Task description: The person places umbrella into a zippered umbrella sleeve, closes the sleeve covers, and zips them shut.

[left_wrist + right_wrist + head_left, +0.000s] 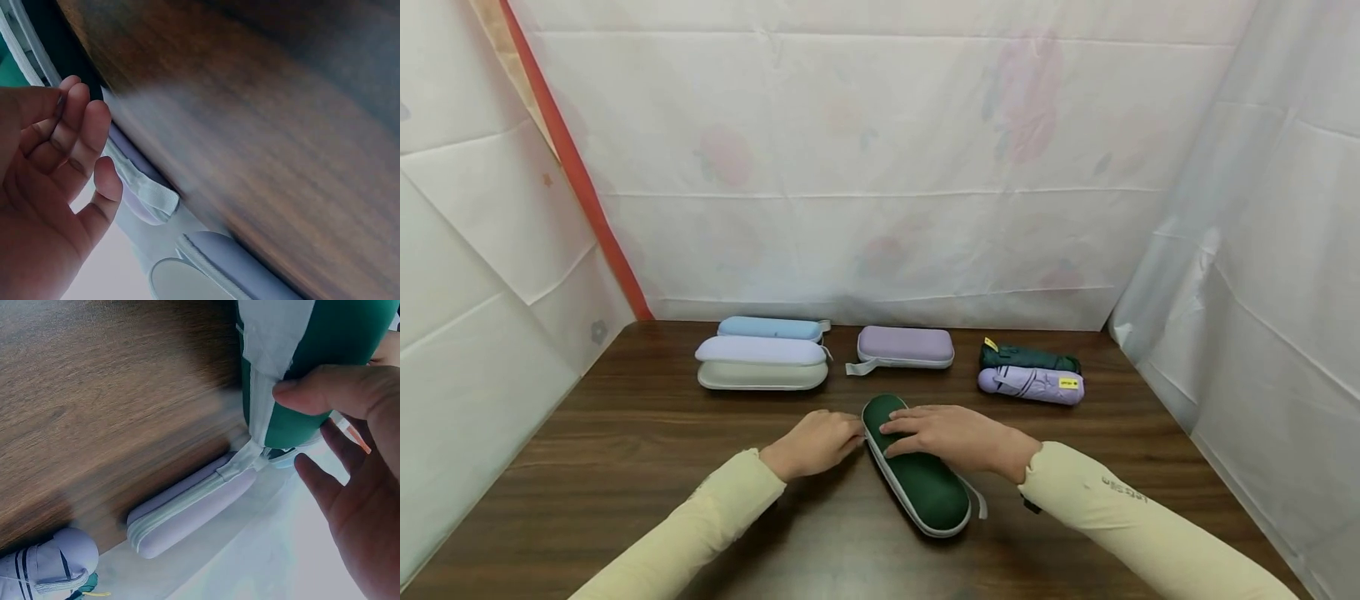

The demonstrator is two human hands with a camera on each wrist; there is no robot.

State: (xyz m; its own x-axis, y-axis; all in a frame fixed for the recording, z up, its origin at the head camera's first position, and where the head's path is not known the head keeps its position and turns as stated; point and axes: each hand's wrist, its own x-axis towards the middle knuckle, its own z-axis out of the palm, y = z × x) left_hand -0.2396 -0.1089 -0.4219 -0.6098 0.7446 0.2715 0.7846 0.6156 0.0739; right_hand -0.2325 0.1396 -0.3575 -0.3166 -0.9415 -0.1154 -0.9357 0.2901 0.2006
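Observation:
A dark green zip case [929,487] with a pale grey zip edge lies slanted on the table in front of me. My left hand [822,442] is at its left edge near the far end; thumb and fingertips pinch together at the zip. What they pinch is likely the small zipper pull, mostly hidden by the fingers. Across the case top rests my right hand [958,435], fingers mostly straight. In the right wrist view its thumb [312,394] presses the green side close to the zip, while two fingers extend free. A grey strap [979,498] sticks out on the right.
Behind, on the left, are a light blue case [769,327] and a pale lavender piece [760,350] above a grey one [762,376]. A purple case [906,346] lies mid-back. Two folded umbrellas, dark green [1030,358] and lavender [1033,385], lie back right. Cloth sheets surround the table.

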